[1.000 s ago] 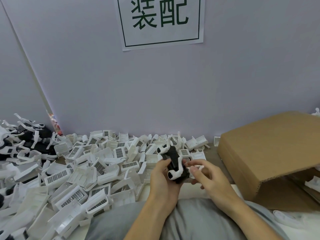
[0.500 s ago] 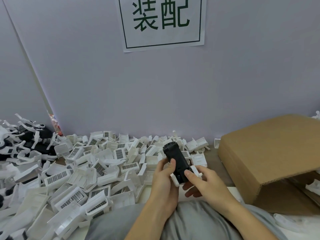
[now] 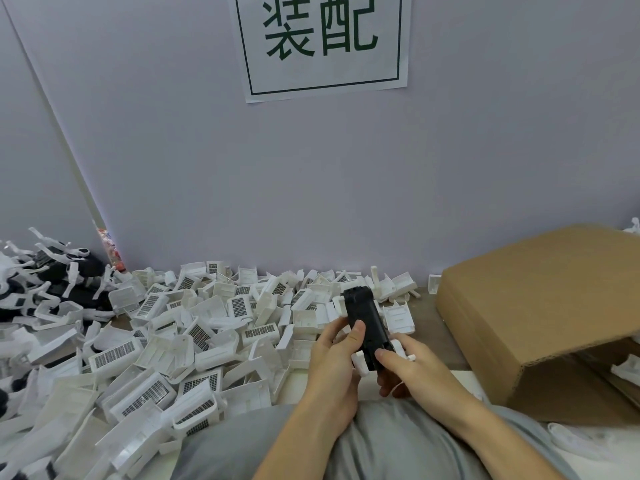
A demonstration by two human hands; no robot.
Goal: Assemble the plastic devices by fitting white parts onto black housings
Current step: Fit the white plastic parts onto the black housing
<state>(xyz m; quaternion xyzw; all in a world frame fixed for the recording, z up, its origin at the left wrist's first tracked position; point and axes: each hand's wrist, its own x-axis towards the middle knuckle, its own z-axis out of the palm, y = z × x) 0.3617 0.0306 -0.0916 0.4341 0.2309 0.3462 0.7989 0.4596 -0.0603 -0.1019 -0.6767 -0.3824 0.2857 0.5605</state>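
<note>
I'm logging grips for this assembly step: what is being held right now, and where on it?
Both hands hold the black housing: the left hand grips its middle, thumb on the face; the right hand pinches its near end.

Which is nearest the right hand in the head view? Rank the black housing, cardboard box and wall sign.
1. Black housing: held by the right hand, between both hands.
2. Cardboard box: on its right.
3. Wall sign: high on the wall.

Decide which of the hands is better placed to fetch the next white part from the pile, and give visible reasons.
Probably the left hand: the pile of white parts lies on its side, close by. The right hand sits nearer the cardboard box, and both grip the black housing, so the right could keep holding it.
</note>
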